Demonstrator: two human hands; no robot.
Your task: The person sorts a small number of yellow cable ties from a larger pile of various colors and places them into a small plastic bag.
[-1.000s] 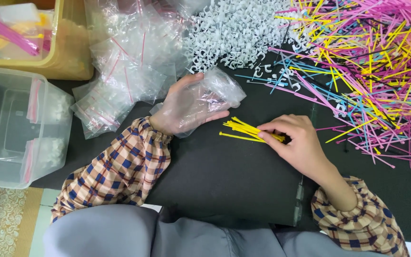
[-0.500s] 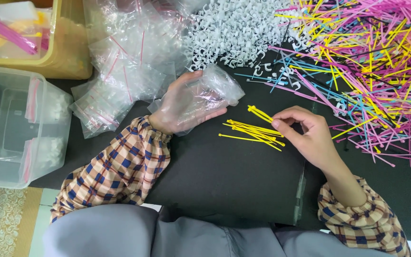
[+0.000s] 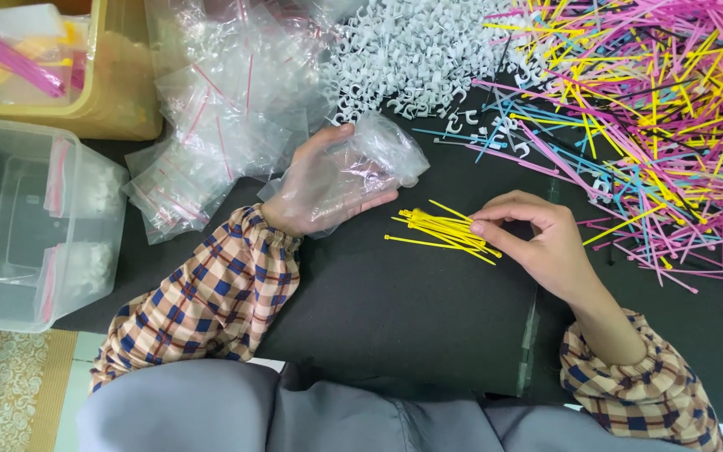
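Left hand, centre of the frame: palm up, fingers curled loosely around a small clear plastic bag. The bag bulges open toward the right, and the thumb lies along its lower edge.

Right hand, right of centre: thumb and forefinger pressed together at the right end of a small bundle of yellow cable ties. The other fingers are bent and arch over them. The bundle lies flat on the black mat, fanned slightly, just below and right of the bag and not touching it.

Upper centre: a heap of white cable clips, a few strays spilling toward the mat's middle. Upper right: a broad loose pile of mixed cable ties in pink, yellow, blue and black, reaching down the right edge.

Upper left of centre: a stack of empty clear zip bags with red seal lines, just beside the left hand. Far left: a clear plastic tub. Top left corner: a yellow tray holding bagged pink and yellow pieces.

Both sleeves are a plaid check in orange and blue.
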